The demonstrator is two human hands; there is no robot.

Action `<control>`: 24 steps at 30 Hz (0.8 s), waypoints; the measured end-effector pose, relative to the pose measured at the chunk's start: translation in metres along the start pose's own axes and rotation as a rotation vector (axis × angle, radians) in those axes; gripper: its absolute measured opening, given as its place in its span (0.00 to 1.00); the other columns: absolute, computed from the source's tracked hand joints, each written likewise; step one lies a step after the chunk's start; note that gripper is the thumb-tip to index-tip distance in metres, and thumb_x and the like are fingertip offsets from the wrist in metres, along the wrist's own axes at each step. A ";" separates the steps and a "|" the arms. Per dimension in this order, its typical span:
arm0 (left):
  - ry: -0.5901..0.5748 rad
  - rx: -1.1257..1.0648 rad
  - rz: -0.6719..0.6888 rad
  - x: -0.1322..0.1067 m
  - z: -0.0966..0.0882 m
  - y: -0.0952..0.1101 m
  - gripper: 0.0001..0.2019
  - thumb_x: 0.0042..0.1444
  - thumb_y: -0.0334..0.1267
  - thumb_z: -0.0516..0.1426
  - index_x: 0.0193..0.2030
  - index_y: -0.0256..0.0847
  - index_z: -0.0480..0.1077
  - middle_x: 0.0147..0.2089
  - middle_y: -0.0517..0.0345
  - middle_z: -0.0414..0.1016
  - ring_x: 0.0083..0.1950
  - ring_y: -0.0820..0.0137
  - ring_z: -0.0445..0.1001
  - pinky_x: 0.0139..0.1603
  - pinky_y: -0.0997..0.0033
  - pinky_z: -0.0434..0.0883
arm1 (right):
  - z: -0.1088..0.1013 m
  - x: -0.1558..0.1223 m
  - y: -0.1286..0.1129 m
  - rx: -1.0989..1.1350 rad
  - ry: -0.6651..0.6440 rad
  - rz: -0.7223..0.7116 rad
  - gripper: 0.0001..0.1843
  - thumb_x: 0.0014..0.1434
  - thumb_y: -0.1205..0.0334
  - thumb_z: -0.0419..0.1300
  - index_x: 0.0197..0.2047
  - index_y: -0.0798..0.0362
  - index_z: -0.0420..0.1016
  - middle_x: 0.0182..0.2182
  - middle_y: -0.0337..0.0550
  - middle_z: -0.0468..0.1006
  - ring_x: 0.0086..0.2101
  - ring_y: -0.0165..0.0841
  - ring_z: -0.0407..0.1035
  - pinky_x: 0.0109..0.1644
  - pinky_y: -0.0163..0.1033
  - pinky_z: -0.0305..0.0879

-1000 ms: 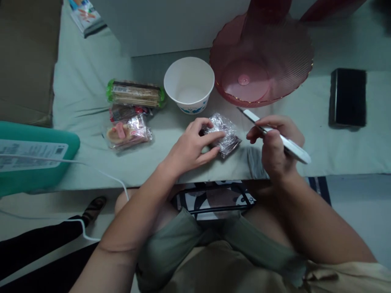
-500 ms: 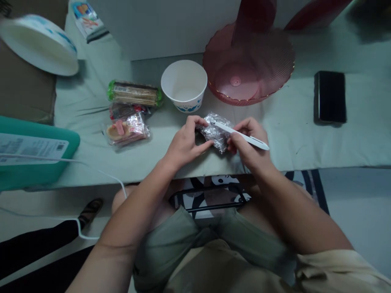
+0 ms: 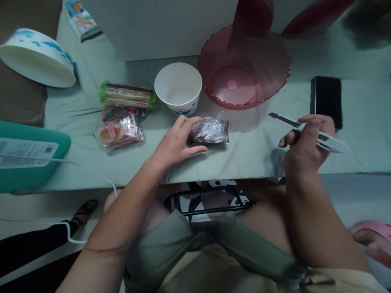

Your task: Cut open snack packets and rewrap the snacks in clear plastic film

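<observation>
My right hand is closed around a white utility knife, raised over the right part of the table. Its blade is out and points left. Farther left, my left hand curves its thumb and fingers about the left end of a small dark packet in crinkled clear plastic wrap. The packet lies on the table, its right end uncovered by the hand. Just behind it stands a white paper tub with blue print, its inside showing.
Behind are a pink ribbed bowl and a black box. To the left lie a bundle of wooden skewers, a wrapped snack pack, a tipped paper tub and a green container. A white cable hangs over the edge.
My right hand has moved right with the utility knife, away from the packet, and the blade now shows. The packet lies turned, with its dark side showing. My left hand stays beside it.
</observation>
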State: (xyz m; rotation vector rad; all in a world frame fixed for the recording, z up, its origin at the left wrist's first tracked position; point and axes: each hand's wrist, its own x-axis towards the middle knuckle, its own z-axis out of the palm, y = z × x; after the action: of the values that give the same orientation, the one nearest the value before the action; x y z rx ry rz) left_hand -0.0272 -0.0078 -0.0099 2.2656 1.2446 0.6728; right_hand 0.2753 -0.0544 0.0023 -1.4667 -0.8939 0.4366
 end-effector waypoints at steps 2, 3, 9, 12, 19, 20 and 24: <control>-0.018 -0.005 -0.013 0.000 -0.003 -0.003 0.30 0.53 0.49 0.70 0.61 0.47 0.69 0.49 0.54 0.70 0.44 0.65 0.73 0.48 0.63 0.74 | -0.003 0.000 0.003 -0.279 -0.050 -0.149 0.09 0.57 0.51 0.64 0.37 0.45 0.72 0.20 0.35 0.67 0.19 0.33 0.63 0.25 0.43 0.61; -0.009 -0.012 -0.017 0.001 -0.004 -0.004 0.26 0.55 0.48 0.68 0.59 0.47 0.71 0.49 0.54 0.70 0.44 0.66 0.73 0.48 0.63 0.74 | -0.004 0.001 0.006 -0.405 -0.109 -0.196 0.09 0.56 0.55 0.64 0.40 0.46 0.73 0.23 0.37 0.72 0.21 0.35 0.66 0.28 0.44 0.63; 0.184 -0.057 -0.080 0.006 -0.013 -0.009 0.04 0.62 0.41 0.60 0.40 0.44 0.72 0.44 0.54 0.70 0.44 0.65 0.72 0.43 0.64 0.74 | -0.006 0.014 0.032 -0.727 -0.427 -0.307 0.22 0.55 0.67 0.55 0.51 0.49 0.79 0.39 0.49 0.80 0.39 0.43 0.73 0.47 0.51 0.68; 0.301 -0.086 -0.135 0.007 -0.016 -0.012 0.06 0.62 0.40 0.59 0.35 0.44 0.68 0.41 0.56 0.72 0.45 0.66 0.73 0.49 0.61 0.75 | -0.005 0.018 0.032 -0.764 -0.334 -0.329 0.23 0.54 0.68 0.54 0.52 0.52 0.80 0.45 0.56 0.76 0.47 0.49 0.70 0.55 0.60 0.64; 0.261 -0.446 -0.367 0.000 -0.015 -0.016 0.12 0.66 0.49 0.54 0.37 0.46 0.61 0.36 0.60 0.77 0.34 0.71 0.75 0.29 0.69 0.73 | 0.034 -0.024 -0.005 -0.330 -0.567 -0.548 0.27 0.58 0.51 0.58 0.60 0.49 0.70 0.53 0.52 0.77 0.51 0.47 0.72 0.54 0.54 0.70; 0.247 -0.479 -0.394 -0.001 -0.015 -0.016 0.11 0.66 0.49 0.54 0.37 0.46 0.60 0.35 0.60 0.77 0.32 0.71 0.75 0.25 0.70 0.71 | 0.042 -0.031 -0.009 -0.330 -0.619 -0.539 0.31 0.57 0.50 0.60 0.62 0.48 0.68 0.55 0.53 0.76 0.53 0.48 0.71 0.55 0.54 0.70; 0.257 -0.547 -0.496 -0.006 -0.020 -0.013 0.07 0.61 0.43 0.56 0.37 0.47 0.61 0.31 0.60 0.76 0.28 0.70 0.75 0.20 0.72 0.68 | 0.063 -0.041 -0.013 -0.365 -0.671 -0.423 0.24 0.57 0.59 0.57 0.57 0.49 0.71 0.47 0.49 0.80 0.46 0.44 0.74 0.51 0.50 0.70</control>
State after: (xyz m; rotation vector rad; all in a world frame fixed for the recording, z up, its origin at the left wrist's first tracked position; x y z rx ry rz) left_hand -0.0508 -0.0039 -0.0032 1.3930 1.4472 0.9807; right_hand 0.2000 -0.0450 -0.0031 -1.4117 -1.8569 0.4682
